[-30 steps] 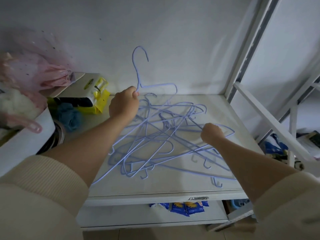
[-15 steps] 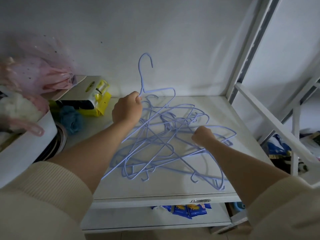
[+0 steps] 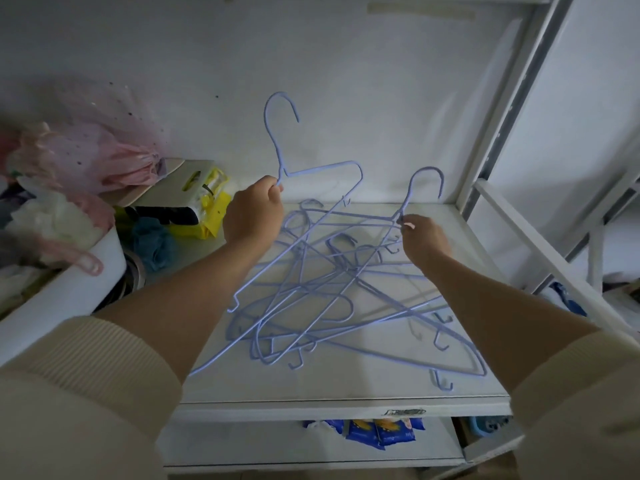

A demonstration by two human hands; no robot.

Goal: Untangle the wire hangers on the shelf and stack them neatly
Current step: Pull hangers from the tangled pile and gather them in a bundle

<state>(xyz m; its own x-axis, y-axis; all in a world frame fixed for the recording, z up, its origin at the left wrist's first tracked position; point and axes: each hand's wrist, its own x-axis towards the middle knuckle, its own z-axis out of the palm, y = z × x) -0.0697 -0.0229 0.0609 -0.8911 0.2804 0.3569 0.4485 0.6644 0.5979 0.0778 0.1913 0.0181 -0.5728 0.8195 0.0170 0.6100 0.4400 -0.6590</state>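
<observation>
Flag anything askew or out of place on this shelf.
The blue wire hangers lie in a crossed, interlocked heap rather than a stack. The left hand and right hand each lift one by its neck. No damage visible.

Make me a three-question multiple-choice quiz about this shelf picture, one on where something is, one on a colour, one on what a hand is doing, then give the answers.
1. Where does the yellow package sit relative to the tangle of wire hangers?
A. To its left, by the back wall
B. To its right
C. On the lower shelf

2. What colour are the hangers?
A. Black
B. Light blue
C. Red

3. What is the right hand doing?
A. Resting flat on the shelf
B. Pinching one hanger at its neck, hook upright
C. Hanging empty in the air

Answers:
1. A: the package lies behind the left hand, against the wall.
2. B: every wire in the pile is pale blue.
3. B: the fingers close just below a hook that stands up.
</observation>
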